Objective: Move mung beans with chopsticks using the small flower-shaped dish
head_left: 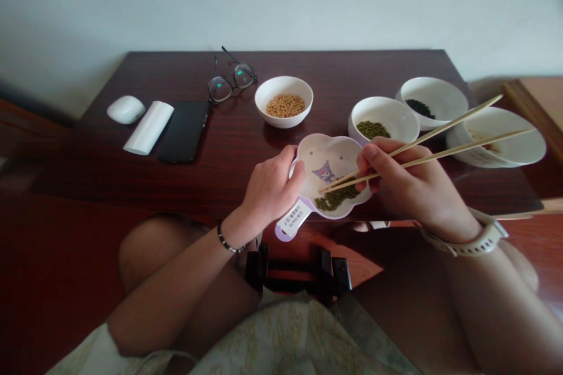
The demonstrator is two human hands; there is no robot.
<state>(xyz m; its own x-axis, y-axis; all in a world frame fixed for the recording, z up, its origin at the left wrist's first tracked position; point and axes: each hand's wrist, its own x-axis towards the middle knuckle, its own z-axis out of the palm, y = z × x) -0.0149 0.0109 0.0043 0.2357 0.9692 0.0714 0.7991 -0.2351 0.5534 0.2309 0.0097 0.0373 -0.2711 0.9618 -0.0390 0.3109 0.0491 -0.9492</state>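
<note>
My left hand (273, 183) is closed on the left rim of a lilac-edged, cloud-shaped bowl (314, 149) with a cartoon figure inside and a labelled handle. Green beans (336, 196) lie along the bowl's near right side. A pair of wooden chopsticks (433, 156) is gripped in my right hand (404, 179), their tips down inside the bowl by the beans. Whether a bean sits between the tips is too small to tell. Just behind my right hand stands a white bowl (402, 120) holding more green beans (372, 129).
A white bowl (284, 85) of yellow soybeans (285, 106) stands mid-table. To the right are a bowl (448, 96) with dark contents and a bowl (521, 146) with pale contents. Glasses (233, 83), a black phone (183, 132), a white case (149, 127) and a white rounded object (125, 109) lie left.
</note>
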